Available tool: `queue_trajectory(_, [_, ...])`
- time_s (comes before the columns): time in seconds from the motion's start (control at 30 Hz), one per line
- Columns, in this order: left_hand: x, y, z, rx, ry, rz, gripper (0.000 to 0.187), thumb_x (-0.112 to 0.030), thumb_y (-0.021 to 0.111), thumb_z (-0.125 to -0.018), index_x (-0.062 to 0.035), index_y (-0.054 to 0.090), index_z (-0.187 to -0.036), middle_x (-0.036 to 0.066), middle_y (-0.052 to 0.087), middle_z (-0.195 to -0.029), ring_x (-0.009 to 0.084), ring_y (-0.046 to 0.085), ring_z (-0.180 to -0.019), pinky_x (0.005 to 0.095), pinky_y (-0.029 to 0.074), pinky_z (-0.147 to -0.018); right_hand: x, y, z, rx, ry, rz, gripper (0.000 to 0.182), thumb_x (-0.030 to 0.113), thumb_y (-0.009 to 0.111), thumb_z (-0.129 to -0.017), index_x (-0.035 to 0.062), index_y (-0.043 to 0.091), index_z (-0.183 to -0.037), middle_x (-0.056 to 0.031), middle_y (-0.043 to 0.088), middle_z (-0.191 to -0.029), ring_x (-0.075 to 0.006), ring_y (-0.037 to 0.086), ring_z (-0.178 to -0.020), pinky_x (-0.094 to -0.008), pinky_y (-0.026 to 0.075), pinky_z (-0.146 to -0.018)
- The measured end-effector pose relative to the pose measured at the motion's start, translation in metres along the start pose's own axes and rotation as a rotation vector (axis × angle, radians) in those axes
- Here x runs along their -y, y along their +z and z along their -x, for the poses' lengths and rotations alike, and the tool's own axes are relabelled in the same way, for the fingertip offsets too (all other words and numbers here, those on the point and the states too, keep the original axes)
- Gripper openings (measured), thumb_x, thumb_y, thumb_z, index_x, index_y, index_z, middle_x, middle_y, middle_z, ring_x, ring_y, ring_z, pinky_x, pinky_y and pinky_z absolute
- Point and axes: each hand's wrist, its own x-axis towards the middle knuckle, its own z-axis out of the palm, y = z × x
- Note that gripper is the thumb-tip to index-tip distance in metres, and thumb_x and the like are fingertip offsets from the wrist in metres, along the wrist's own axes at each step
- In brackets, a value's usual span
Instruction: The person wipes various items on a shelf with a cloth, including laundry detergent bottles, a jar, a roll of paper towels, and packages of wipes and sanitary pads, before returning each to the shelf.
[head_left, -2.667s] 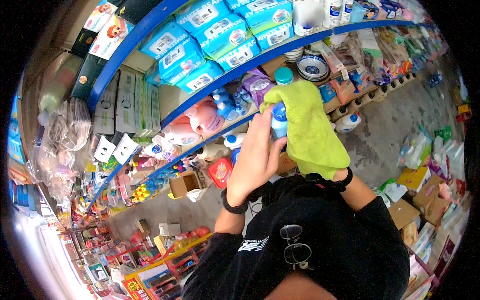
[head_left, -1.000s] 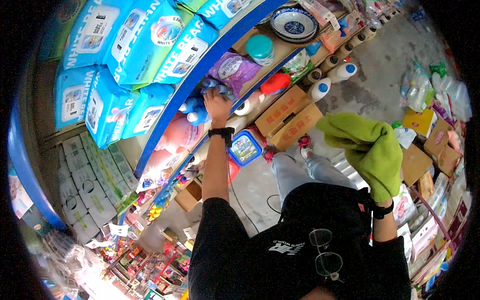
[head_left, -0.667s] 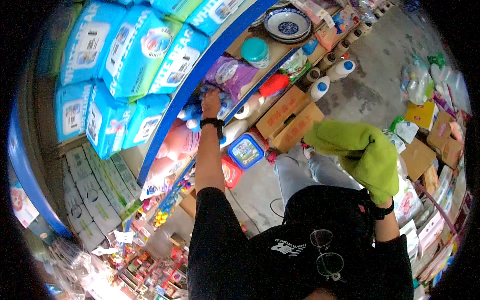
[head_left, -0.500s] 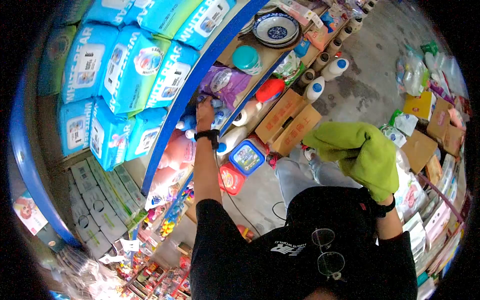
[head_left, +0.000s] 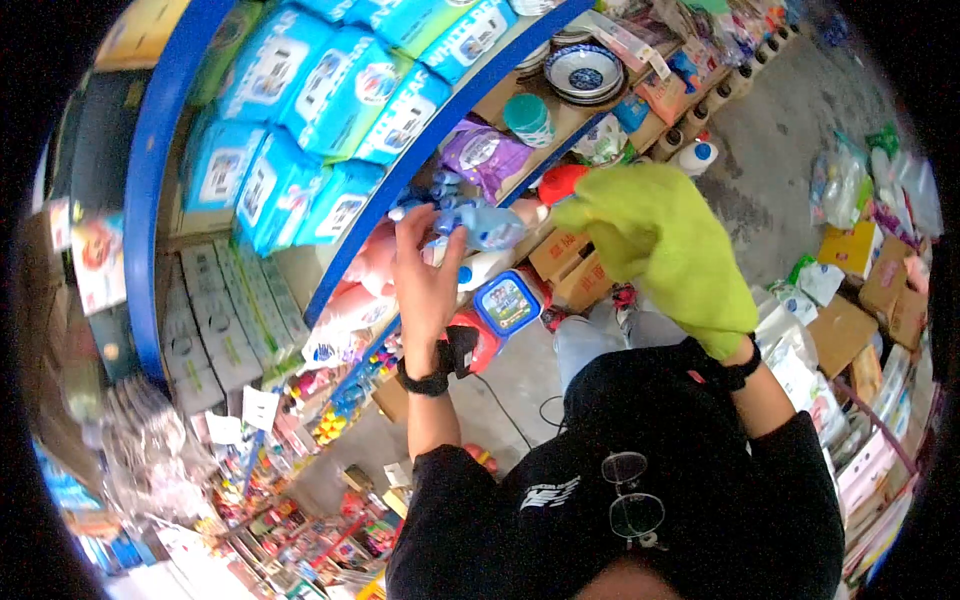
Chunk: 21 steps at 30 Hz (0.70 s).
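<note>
My left hand (head_left: 428,280) is at the front of the shelf, its fingers and thumb around a clear, light-blue bottle (head_left: 488,228) that lies sideways. Part of the bottle is hidden behind the fingers. A lime-green cloth (head_left: 680,240) hangs over my right hand and stretches toward the shelf edge. The cloth covers the fingers of that hand, with only the wrist showing below it. Just behind the bottle sits a purple bag (head_left: 485,158). Pink bottles (head_left: 368,262) stand close to the left hand.
Blue wipes packs (head_left: 345,90) fill the shelf above, behind a blue shelf edge (head_left: 440,125). A teal tub (head_left: 529,120) and patterned plates (head_left: 584,72) stand farther along. Below are a blue-lidded container (head_left: 505,303) and an open carton (head_left: 572,270). Bags and boxes (head_left: 840,320) crowd the right.
My left hand has come back from deep among the shelf's bottles, bringing the light-blue bottle outward. My right hand has swung the green cloth toward the shelf, and the cloth has spread out.
</note>
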Motion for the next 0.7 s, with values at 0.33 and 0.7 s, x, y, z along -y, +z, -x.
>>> queue_trajectory(0.33, [-0.128, -0.027, 0.051, 0.099, 0.080, 0.390, 0.044, -0.003, 0.068, -0.077, -0.0021, 0.047, -0.115, 0.012, 0.059, -0.103, 0.0180, 0.059, -0.096, 0.0296, 0.048, -0.083, 0.090, 0.002, -0.012, 0.019, -0.577, -0.240, 0.029, 0.014, 0.060, -0.070, 0.0005, 0.055, -0.095, -0.0186, 0.055, -0.097, -0.0368, 0.050, -0.094, -0.0433, 0.039, -0.086])
queue_trajectory(0.7, [-0.126, -0.009, 0.122, -0.328, 0.068, 0.034, 0.034, -0.001, 0.062, -0.080, 0.0026, 0.050, -0.112, 0.017, 0.053, -0.096, 0.0261, 0.056, -0.081, 0.0321, 0.047, -0.070, 0.037, 0.073, 0.025, 0.230, -0.143, -0.898, 0.051, 0.017, 0.056, -0.084, 0.0024, 0.040, -0.130, -0.0132, 0.048, -0.128, -0.0249, 0.048, -0.115, -0.0344, 0.041, -0.095])
